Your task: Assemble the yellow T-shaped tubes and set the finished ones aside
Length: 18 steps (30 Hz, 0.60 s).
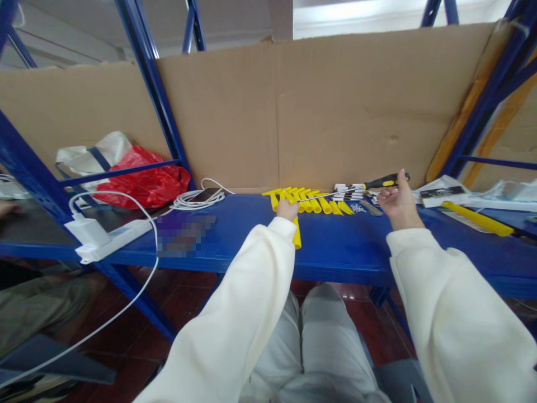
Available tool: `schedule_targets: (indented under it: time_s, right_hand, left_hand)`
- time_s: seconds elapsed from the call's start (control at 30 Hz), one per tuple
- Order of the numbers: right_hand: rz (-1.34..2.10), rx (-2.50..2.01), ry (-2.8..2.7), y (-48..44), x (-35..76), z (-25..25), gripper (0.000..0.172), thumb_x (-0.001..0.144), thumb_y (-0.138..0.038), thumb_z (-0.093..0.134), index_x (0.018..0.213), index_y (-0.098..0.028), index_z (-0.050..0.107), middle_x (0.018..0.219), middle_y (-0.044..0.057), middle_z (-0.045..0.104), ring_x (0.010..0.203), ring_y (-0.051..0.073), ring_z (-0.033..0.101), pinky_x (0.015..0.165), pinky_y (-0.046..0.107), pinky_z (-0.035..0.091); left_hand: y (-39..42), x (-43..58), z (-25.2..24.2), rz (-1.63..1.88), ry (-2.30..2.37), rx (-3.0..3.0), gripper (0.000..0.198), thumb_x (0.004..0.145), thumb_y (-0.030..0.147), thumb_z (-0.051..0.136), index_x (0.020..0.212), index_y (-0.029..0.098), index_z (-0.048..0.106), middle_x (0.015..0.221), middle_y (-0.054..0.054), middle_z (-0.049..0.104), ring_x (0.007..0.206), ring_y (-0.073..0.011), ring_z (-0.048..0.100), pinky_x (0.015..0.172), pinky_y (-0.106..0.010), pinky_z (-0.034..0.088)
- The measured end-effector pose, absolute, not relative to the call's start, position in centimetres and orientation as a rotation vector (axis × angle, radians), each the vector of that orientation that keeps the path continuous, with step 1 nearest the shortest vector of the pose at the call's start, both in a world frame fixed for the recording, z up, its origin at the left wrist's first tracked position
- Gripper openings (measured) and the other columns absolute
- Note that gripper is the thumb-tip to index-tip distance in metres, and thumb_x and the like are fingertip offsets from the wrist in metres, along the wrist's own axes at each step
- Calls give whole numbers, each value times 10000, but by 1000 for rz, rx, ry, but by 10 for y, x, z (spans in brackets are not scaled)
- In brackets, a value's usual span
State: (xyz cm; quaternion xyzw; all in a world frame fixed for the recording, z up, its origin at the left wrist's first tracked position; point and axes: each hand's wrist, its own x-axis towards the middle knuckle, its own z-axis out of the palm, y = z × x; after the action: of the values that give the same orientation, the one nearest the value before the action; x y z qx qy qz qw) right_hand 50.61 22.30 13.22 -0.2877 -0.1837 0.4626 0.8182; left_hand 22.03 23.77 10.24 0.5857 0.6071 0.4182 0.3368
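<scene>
My right hand (pixel 397 202) is closed at the butt end of a screwdriver (pixel 380 182) with a black and yellow handle. Its long thin shaft runs left, and the tip ends beside my left hand (pixel 287 209). That hand is wrapped round a yellow plastic piece (pixel 297 236), whose wide tubular end sticks out below the fingers; the rest is covered. Just behind and to the right lies a row of several similar yellow pieces (pixel 326 206). Right of them are a stack of black-and-white packets (pixel 349 191) and a small pile of metal bits (pixel 358 207).
On the blue bench (pixel 247 235) at left lie a coiled white cable (pixel 197 198), a power strip (pixel 121 238) and a red plastic bag (pixel 142 178). A yellow tube (pixel 478 218) lies at right. Cardboard (pixel 335 112) walls the back; blue posts (pixel 157 95) flank it.
</scene>
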Motion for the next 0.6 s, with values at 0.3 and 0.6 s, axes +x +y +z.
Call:
schedule_targets:
  time_s: [0.3, 0.6]
  right_hand:
    - [949, -689, -412, 213, 498, 141, 428, 1101, -446, 551, 754, -255, 390, 533, -70, 404, 387, 103, 387, 342, 199, 354]
    - [868, -685, -349, 216, 499, 140, 385, 1077, -307, 479, 722, -271, 336, 475, -72, 331, 358, 109, 324, 290, 208, 290]
  left_hand:
    - [239, 223, 99, 1143, 1627, 1489, 267, 987, 109, 578, 1156, 41, 773, 1113, -251, 831, 1147, -375, 805, 1013, -454, 633]
    - [245, 224, 95, 1182, 1615, 1450, 215, 986, 107, 598, 1096, 60, 776, 1094, -252, 827, 1160, -389, 806, 1036, -466, 631]
